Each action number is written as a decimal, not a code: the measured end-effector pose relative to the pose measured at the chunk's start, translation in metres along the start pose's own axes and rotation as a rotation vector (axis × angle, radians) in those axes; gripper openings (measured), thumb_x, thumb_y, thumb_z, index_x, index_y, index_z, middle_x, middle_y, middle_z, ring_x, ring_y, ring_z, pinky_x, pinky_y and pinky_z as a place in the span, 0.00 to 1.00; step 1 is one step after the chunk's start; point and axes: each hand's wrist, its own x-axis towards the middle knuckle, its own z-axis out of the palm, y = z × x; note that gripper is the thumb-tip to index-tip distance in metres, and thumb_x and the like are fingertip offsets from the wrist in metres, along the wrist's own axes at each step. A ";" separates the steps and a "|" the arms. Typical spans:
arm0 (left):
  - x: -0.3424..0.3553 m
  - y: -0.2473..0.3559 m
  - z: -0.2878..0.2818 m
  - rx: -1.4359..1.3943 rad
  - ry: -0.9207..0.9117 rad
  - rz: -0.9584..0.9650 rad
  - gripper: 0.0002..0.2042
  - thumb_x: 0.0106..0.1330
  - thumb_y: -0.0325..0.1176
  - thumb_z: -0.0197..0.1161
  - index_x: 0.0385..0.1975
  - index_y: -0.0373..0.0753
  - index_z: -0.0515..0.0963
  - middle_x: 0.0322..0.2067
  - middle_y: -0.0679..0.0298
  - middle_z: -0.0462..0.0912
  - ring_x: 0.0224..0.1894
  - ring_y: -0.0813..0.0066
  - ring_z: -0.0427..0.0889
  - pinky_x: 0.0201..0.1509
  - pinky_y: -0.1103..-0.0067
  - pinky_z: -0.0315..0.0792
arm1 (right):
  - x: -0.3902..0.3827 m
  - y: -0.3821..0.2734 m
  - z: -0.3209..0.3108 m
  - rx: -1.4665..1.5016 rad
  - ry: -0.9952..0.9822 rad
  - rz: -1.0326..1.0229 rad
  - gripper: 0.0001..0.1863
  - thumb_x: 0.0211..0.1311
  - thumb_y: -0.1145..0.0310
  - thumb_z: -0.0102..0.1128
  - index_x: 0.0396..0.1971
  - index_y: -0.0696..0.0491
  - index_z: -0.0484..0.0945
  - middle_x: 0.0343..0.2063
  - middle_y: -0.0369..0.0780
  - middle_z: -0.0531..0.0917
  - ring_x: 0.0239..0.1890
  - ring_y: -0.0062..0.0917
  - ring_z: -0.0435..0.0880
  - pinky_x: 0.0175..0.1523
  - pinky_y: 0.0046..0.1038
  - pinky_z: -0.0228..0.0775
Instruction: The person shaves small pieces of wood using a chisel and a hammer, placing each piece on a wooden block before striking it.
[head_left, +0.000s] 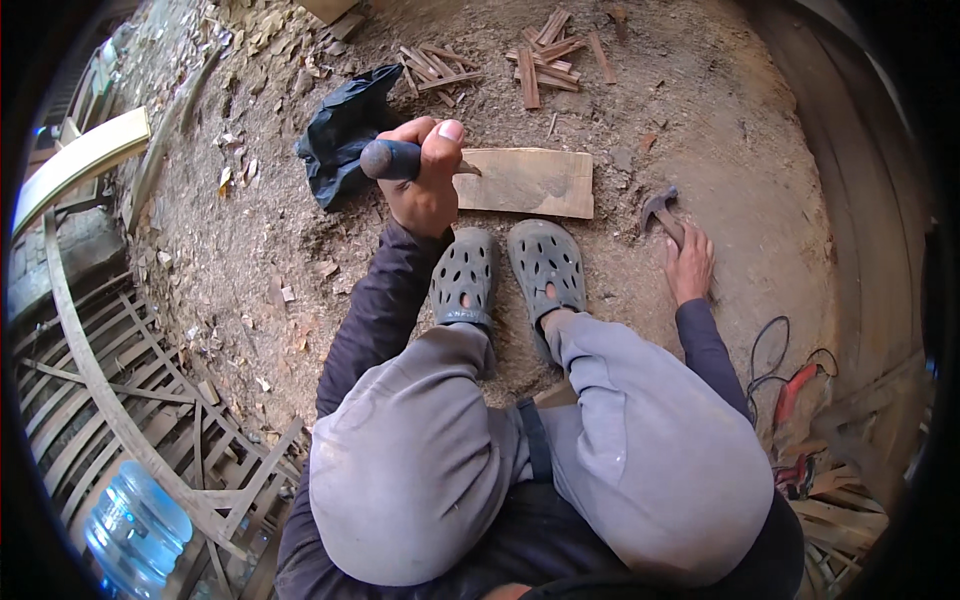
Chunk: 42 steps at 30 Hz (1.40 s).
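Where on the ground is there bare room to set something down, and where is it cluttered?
Bare dirt lies beyond the plank, between it and the wood strips, and right of the hammer under the right hand. Crowded: the black bag beside the left hand, the chip-strewn left side, and the cables at right.

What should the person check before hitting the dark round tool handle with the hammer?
1. Left hand gripping the dark round-handled chisel: ok.
2. Chisel tip on the flat pale wooden board: cannot tell, the hand hides it.
3. Right hand holding the wooden-handled metal hammer: not ok, hammer lies on the ground, hand only on its handle.
4. Grey perforated clogs off the board: ok.
5. Black plastic bag away from board: ok.
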 end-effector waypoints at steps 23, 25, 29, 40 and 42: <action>0.014 -0.013 0.002 0.013 -0.035 0.248 0.23 0.65 0.34 0.62 0.10 0.39 0.59 0.13 0.77 0.58 0.18 0.89 0.56 0.20 0.81 0.49 | 0.063 -0.275 -0.309 0.619 0.075 -1.118 0.19 0.73 0.57 0.51 0.50 0.58 0.72 0.24 0.49 0.77 0.26 0.44 0.80 0.32 0.37 0.68; 0.012 -0.011 0.004 0.009 -0.038 0.240 0.22 0.65 0.33 0.61 0.10 0.39 0.59 0.13 0.77 0.59 0.18 0.89 0.56 0.20 0.81 0.49 | 0.065 -0.273 -0.302 0.511 0.073 -1.082 0.17 0.72 0.59 0.51 0.50 0.57 0.72 0.24 0.50 0.78 0.27 0.45 0.80 0.32 0.38 0.69; 0.015 -0.018 0.007 -0.080 0.005 0.197 0.21 0.65 0.31 0.61 0.10 0.39 0.60 0.14 0.77 0.59 0.18 0.88 0.56 0.20 0.81 0.50 | 0.078 -0.269 -0.277 0.416 0.053 -1.051 0.13 0.70 0.61 0.54 0.39 0.57 0.70 0.22 0.50 0.79 0.28 0.47 0.82 0.32 0.43 0.70; 0.012 -0.012 0.017 -0.027 0.000 0.210 0.19 0.64 0.29 0.60 0.11 0.38 0.61 0.13 0.75 0.60 0.19 0.87 0.58 0.21 0.79 0.51 | 0.076 -0.265 -0.287 0.370 -0.141 -0.963 0.10 0.71 0.66 0.51 0.42 0.57 0.71 0.20 0.46 0.77 0.20 0.34 0.80 0.25 0.37 0.68; 0.021 -0.024 0.013 -0.045 -0.013 0.237 0.19 0.63 0.29 0.60 0.11 0.39 0.62 0.13 0.75 0.60 0.19 0.87 0.58 0.21 0.79 0.52 | 0.081 -0.260 -0.289 0.418 -0.039 -1.009 0.10 0.71 0.66 0.51 0.41 0.57 0.70 0.20 0.47 0.76 0.20 0.35 0.80 0.25 0.38 0.68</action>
